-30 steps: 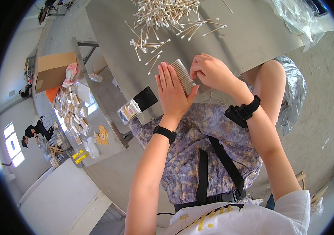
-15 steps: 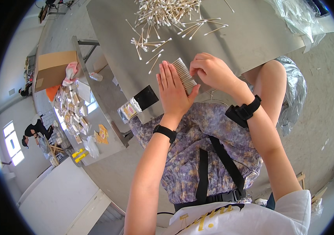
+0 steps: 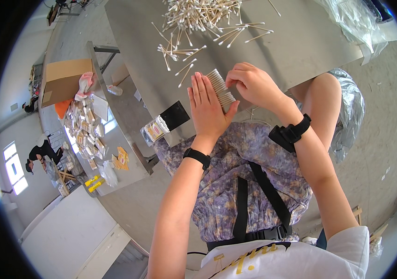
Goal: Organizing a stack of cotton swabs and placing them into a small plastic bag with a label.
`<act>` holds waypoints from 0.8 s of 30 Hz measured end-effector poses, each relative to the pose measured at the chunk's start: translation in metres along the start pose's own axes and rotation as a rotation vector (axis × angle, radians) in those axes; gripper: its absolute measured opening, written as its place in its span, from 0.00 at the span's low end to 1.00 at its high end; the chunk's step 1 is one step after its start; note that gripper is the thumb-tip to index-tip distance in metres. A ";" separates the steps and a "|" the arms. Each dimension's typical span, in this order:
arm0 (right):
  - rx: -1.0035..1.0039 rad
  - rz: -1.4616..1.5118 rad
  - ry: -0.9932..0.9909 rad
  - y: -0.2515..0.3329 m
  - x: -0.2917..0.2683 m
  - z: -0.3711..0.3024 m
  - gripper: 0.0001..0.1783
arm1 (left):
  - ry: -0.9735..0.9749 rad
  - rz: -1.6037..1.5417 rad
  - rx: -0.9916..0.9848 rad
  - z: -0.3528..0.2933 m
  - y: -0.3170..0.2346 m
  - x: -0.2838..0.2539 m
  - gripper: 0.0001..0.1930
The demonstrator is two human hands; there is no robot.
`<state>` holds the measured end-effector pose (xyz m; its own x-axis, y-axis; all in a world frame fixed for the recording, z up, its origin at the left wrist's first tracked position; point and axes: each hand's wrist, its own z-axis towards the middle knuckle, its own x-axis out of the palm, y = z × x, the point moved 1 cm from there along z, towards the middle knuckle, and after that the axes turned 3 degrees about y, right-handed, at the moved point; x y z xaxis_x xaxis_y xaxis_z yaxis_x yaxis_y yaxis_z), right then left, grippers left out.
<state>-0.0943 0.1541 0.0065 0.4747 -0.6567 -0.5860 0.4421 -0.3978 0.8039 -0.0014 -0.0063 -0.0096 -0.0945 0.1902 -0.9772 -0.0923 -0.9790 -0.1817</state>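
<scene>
A flat row of cotton swabs [image 3: 221, 88] lies at the near edge of a grey metal table [image 3: 300, 42]. My left hand [image 3: 207, 109] stands flat and upright against the row's left side, fingers straight and together. My right hand [image 3: 253, 83] presses on the row from the right with curled fingers. A big loose pile of cotton swabs [image 3: 203, 16] covers the table's far part. A packed bundle of swabs in a clear wrap [image 3: 154, 130] lies beside a small black pouch [image 3: 175, 116] at the table's left corner.
Left of me stands a second table [image 3: 119, 135] with a cardboard box [image 3: 63, 79], several packed bundles [image 3: 84, 130] and yellow items. Clear plastic bags [image 3: 352, 21] lie at the far right. A person [image 3: 38, 153] bends over at the far left. Silver foil wrap [image 3: 349, 111] is by my right knee.
Both hands have stayed on the row of swabs, with only a slight shift of the fingers.
</scene>
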 end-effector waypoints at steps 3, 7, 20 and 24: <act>-0.024 -0.009 -0.042 0.000 0.001 0.000 0.08 | 0.003 0.005 -0.002 0.000 0.000 0.000 0.52; -0.016 -0.040 -0.016 0.001 0.001 -0.001 0.10 | 0.000 0.009 -0.001 0.000 0.001 0.000 0.52; -0.067 -0.075 -0.124 -0.001 0.006 0.004 0.07 | 0.003 0.007 -0.003 0.000 0.000 0.000 0.51; -0.067 -0.069 -0.083 0.000 0.006 0.004 0.08 | -0.001 0.008 -0.004 -0.001 0.001 -0.001 0.51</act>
<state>-0.0944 0.1481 0.0037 0.3781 -0.6811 -0.6270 0.5227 -0.4019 0.7518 -0.0007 -0.0071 -0.0086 -0.0963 0.1821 -0.9786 -0.0874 -0.9809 -0.1739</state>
